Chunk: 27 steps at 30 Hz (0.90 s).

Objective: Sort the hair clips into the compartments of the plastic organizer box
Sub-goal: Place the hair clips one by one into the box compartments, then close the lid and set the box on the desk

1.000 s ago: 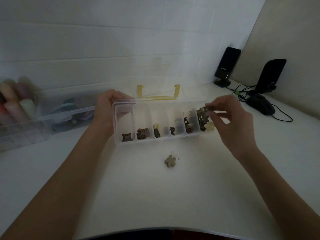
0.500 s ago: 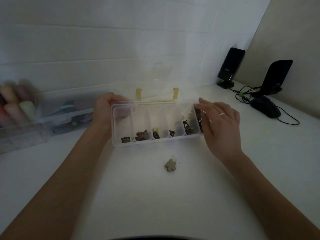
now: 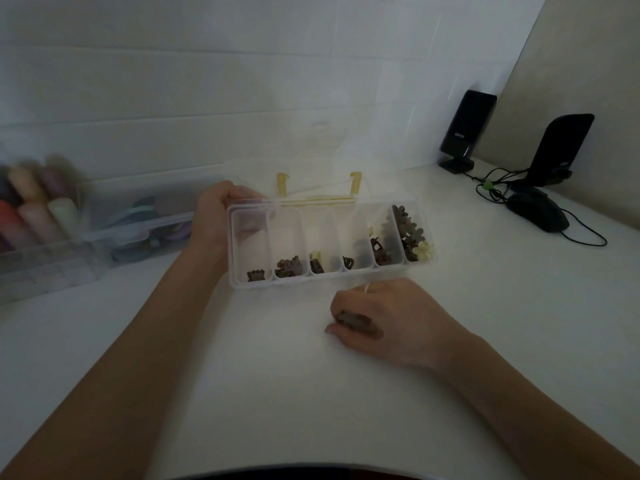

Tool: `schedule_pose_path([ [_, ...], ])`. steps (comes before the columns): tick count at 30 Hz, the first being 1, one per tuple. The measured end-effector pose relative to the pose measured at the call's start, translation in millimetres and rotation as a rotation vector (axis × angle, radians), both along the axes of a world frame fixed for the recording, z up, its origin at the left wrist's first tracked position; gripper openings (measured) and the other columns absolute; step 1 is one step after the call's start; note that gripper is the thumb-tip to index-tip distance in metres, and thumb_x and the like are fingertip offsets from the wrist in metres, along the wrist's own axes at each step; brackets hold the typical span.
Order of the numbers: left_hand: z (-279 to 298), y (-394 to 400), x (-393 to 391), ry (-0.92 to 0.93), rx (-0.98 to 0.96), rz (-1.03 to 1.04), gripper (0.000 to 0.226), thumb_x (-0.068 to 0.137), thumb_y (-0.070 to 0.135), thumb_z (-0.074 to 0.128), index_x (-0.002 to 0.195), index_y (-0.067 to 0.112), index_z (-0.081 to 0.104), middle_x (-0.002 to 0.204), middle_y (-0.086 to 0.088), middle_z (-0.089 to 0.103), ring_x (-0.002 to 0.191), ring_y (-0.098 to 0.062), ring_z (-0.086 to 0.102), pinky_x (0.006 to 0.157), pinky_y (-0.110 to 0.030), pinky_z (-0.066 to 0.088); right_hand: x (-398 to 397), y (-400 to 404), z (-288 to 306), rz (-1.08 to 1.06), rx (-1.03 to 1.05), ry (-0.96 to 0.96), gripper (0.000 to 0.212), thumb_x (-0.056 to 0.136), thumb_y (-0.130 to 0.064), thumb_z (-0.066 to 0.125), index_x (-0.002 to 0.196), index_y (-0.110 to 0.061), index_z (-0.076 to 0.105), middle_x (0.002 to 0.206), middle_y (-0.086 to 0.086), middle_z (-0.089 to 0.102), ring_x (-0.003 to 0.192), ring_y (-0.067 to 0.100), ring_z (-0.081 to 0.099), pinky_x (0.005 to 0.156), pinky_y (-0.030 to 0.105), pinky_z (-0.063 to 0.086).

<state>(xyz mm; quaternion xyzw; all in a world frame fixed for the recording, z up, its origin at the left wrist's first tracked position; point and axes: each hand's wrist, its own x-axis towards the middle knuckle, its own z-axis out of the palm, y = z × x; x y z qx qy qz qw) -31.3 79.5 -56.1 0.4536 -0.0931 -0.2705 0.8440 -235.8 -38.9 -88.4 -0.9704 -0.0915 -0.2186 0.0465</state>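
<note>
On the counter [image 3: 467, 306]: sorting hair clips.
Left hand [image 3: 221, 216] grips the organizer box's [image 3: 329, 275] far-left corner; right hand [image 3: 384, 323], just near of it, pinches a brown hair clip [image 3: 353, 321].

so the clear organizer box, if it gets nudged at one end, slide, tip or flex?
The organizer box looks thin-walled and nearly empty, so probably light and apt to slide on the smooth white table. The left hand grips its left end, likely steadying it. Low, wide shape: tipping seems unlikely.
</note>
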Motion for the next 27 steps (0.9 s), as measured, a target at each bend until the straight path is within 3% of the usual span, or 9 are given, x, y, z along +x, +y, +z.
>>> schedule_pose_path([
  [4, 2, 0, -2, 0.007, 0.0, -0.008, 0.017, 0.05, 0.012, 0.041, 0.038, 0.008, 0.052, 0.042, -0.003, 0.051, 0.042, -0.015, 0.05, 0.048, -0.016, 0.044, 0, -7, 8, -0.124, 0.346, -0.4, 0.007, 0.086, -0.027, 0.056, 0.092, -0.024, 0.057, 0.079, -0.018, 0.052, 0.067, -0.011, 0.045, 0.063, 0.004, 0.035],
  [8, 2, 1, -2, 0.025, 0.012, -0.01, 0.015, 0.049, 0.012, 0.041, 0.041, 0.007, 0.052, 0.043, -0.003, 0.051, 0.041, -0.015, 0.05, 0.046, -0.015, 0.044, -1, -23, 15, -0.375, 0.59, -0.612, 0.025, 0.084, -0.022, 0.063, 0.097, -0.033, 0.044, 0.088, -0.006, 0.056, 0.08, 0.011, 0.057, 0.072, 0.019, 0.043],
  [13, 3, 3, -4, -0.001, 0.017, -0.025, 0.015, 0.05, 0.013, 0.04, 0.041, 0.007, 0.051, 0.04, -0.001, 0.049, 0.039, -0.013, 0.048, 0.046, -0.016, 0.042, 1, -41, 9, -0.604, 0.474, -0.497, 0.014, 0.086, -0.027, 0.064, 0.094, -0.018, 0.059, 0.106, -0.018, 0.061, 0.104, 0.014, 0.051, 0.093, 0.034, 0.035],
  [16, 3, 2, -3, 0.02, 0.017, -0.012, 0.012, 0.049, 0.012, 0.041, 0.044, 0.006, 0.05, 0.041, -0.002, 0.049, 0.039, -0.014, 0.048, 0.047, -0.016, 0.042, 4, -45, 6, -0.629, 0.508, -0.435, 0.009, 0.087, -0.027, 0.062, 0.091, -0.019, 0.063, 0.12, -0.012, 0.062, 0.114, 0.014, 0.048, 0.098, 0.044, 0.037],
  [20, -1, 1, 1, 0.004, 0.041, 0.0, 0.014, 0.049, 0.014, 0.042, 0.048, 0.004, 0.051, 0.042, -0.003, 0.051, 0.04, -0.014, 0.05, 0.046, -0.016, 0.043, 3, -48, 3, -0.585, 0.577, -0.501, 0.019, 0.093, -0.03, 0.05, 0.096, -0.02, 0.066, 0.13, -0.008, 0.055, 0.118, 0.003, 0.041, 0.096, 0.03, 0.037],
  [22, -1, 0, 1, 0.009, 0.035, -0.009, 0.012, 0.049, 0.014, 0.042, 0.051, 0.004, 0.049, 0.042, -0.003, 0.051, 0.04, -0.014, 0.05, 0.045, -0.016, 0.043, 4, -50, 5, -0.511, 0.819, -0.524, 0.033, 0.094, -0.041, 0.039, 0.109, -0.023, 0.061, 0.13, -0.01, 0.053, 0.118, 0.002, 0.047, 0.097, 0.025, 0.04],
  [25, -4, 1, 2, -0.008, 0.09, -0.066, 0.011, 0.056, 0.012, 0.044, 0.055, 0.006, 0.053, 0.051, -0.005, 0.053, 0.047, -0.016, 0.051, 0.045, -0.016, 0.045, 8, -52, 12, -0.425, 1.344, -0.422, 0.047, 0.088, -0.057, 0.038, 0.123, -0.03, 0.051, 0.13, -0.009, 0.053, 0.119, 0.008, 0.052, 0.103, 0.036, 0.041],
  [27, -10, 1, 4, -0.102, 0.2, -0.132, 0.019, 0.075, 0.009, 0.041, 0.076, 0.007, 0.061, 0.067, -0.009, 0.056, 0.056, -0.017, 0.055, 0.05, -0.02, 0.049, 8, -53, 14, -0.425, 1.588, -0.321, 0.058, 0.081, -0.068, 0.043, 0.126, -0.033, 0.052, 0.13, -0.001, 0.056, 0.117, 0.017, 0.055, 0.099, 0.042, 0.044],
])
